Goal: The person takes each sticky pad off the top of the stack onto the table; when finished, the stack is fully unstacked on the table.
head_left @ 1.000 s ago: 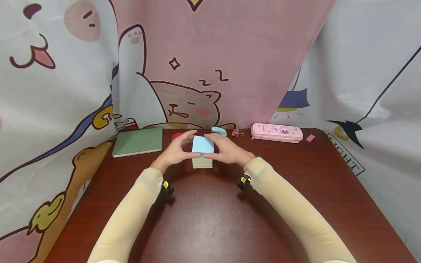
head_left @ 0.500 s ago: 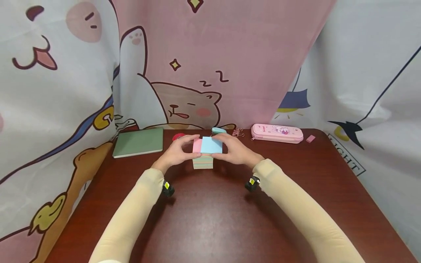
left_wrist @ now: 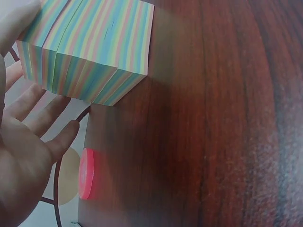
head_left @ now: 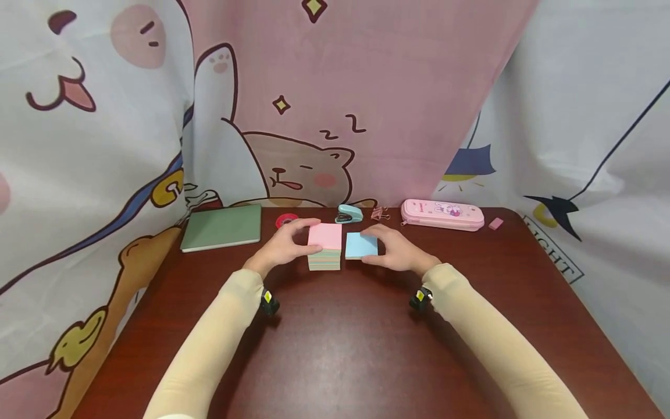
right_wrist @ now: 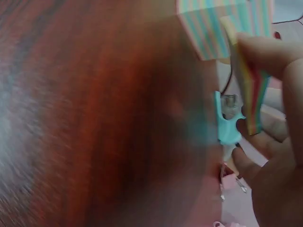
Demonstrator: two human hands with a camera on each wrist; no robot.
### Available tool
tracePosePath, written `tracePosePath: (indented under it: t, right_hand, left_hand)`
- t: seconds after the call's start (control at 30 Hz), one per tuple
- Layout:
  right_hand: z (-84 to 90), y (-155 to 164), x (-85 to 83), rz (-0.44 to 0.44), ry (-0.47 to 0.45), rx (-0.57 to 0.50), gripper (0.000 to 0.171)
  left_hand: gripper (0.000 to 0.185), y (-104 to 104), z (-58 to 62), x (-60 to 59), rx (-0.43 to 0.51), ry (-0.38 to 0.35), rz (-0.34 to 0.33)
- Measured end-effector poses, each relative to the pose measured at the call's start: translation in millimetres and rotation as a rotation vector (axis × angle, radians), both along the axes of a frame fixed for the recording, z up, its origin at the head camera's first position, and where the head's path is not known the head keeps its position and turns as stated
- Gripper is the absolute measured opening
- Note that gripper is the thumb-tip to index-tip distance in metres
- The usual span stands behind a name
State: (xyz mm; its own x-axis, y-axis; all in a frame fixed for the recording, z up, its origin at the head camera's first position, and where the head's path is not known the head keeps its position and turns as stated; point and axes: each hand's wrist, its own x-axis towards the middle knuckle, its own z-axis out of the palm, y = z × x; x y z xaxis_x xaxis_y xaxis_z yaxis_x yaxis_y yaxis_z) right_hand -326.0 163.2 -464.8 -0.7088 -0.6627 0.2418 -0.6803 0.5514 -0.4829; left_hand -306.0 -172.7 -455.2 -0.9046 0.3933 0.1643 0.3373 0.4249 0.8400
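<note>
A tall stack of sticky notes (head_left: 324, 260), pink on top with multicoloured striped sides, stands at the table's middle. My left hand (head_left: 282, 243) grips its left side near the top, thumb at the front edge. In the left wrist view, fingers lie along the far side of the striped stack (left_wrist: 94, 47). Just right of the stack, my right hand (head_left: 395, 251) pinches a thin blue-topped sticky note pad (head_left: 360, 245) between thumb and fingers. The right wrist view shows this pad (right_wrist: 250, 85) edge-on, tilted and raised off the table, slightly blurred.
Along the back lie a green notebook (head_left: 222, 227), a red ring-shaped roll (head_left: 287, 220), a light blue stapler (head_left: 349, 213) and pink binder clips (head_left: 379, 213). A pink pencil case (head_left: 442, 215) and small pink eraser (head_left: 495, 223) are at back right. A printed curtain (head_left: 408, 87) hangs behind.
My right hand has lifted the blue-topped pad off the stack and moved it right, uncovering the pink top. The left hand stays at the stack. The stapler shows more fully.
</note>
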Motion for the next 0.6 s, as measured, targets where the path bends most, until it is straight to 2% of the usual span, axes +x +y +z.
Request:
tracePosePath:
  t: [0.13, 0.3, 0.6]
  right_hand:
    - [-12.3, -4, 0.1, 0.050, -0.032, 0.093, 0.063]
    - [-16.8, -8, 0.3, 0.070, -0.051, 0.148, 0.062]
    - [-19.0, -14, -0.9, 0.096, -0.032, 0.172, 0.059]
  left_hand:
    - [0.071, 1, -1.2, -0.3, 0.031, -0.021, -0.014]
    - [0.072, 1, -0.8, -2.0, 0.064, -0.032, -0.041]
    - [0.069, 1, -3.7, -2.5, 0.093, -0.049, -0.038]
